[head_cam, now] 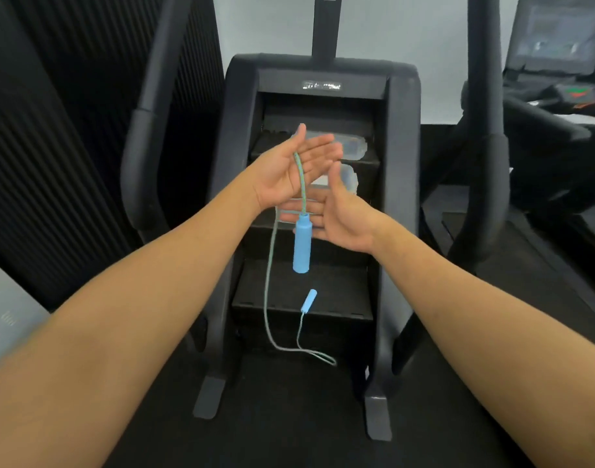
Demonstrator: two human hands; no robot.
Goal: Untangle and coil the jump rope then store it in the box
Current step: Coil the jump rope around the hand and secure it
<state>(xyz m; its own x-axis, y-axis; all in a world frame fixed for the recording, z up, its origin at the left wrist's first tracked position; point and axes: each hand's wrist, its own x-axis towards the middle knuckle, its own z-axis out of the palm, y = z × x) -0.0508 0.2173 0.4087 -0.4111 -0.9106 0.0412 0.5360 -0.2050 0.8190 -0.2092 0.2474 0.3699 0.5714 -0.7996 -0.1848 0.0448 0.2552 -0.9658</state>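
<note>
Left hand (pixel 288 175), right hand (pixel 341 220): flat.

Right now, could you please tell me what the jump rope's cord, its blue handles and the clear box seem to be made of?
Thin teal-green cord: braided fabric, perhaps cotton or nylon; a speckled weave shows. Cylindrical blue handles: smooth, matte, probably plastic or foam. Transparent box: seemingly clear plastic; see-through, with pale highlights.

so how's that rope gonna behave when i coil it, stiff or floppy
Probably floppy: the rope hangs limp from the left hand and sags into a loose loop low down. The handle pulls it taut, so the ends will likely swing like weights. Resting on an open hand, it may slip off.
</note>
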